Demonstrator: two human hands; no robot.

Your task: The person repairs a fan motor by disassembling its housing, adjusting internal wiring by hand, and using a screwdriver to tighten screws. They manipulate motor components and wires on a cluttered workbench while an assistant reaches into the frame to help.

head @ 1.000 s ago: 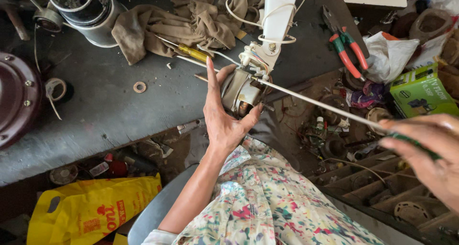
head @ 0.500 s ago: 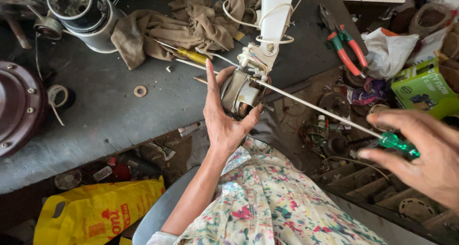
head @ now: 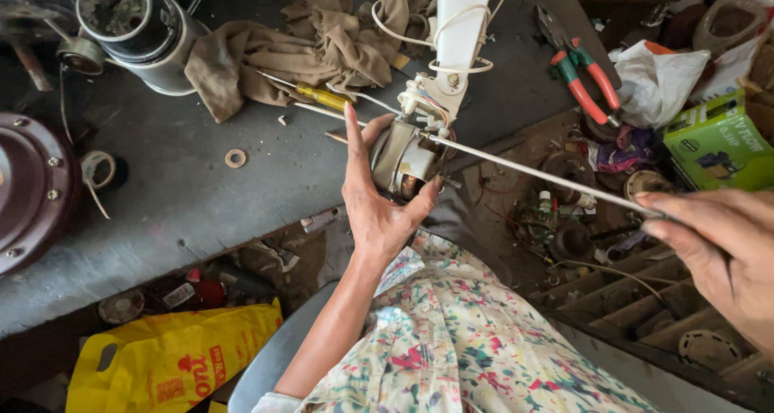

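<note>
My left hand cups a small electric motor fixed to the end of a white plastic arm with white wires looped around it. My right hand grips the handle of a long thin screwdriver, fingers closed over it so the handle is hidden. Its metal shaft runs up and left, and the tip meets the motor's top beside the coloured wires.
The dark grey workbench carries a brown rag, a yellow-handled screwdriver, a metal canister, a washer and a maroon round housing. Red-green pliers, a green box and a yellow bag lie around.
My right hand has slid further right along the screwdriver and closed over its green handle, which no longer shows. The left hand stays on the motor.
</note>
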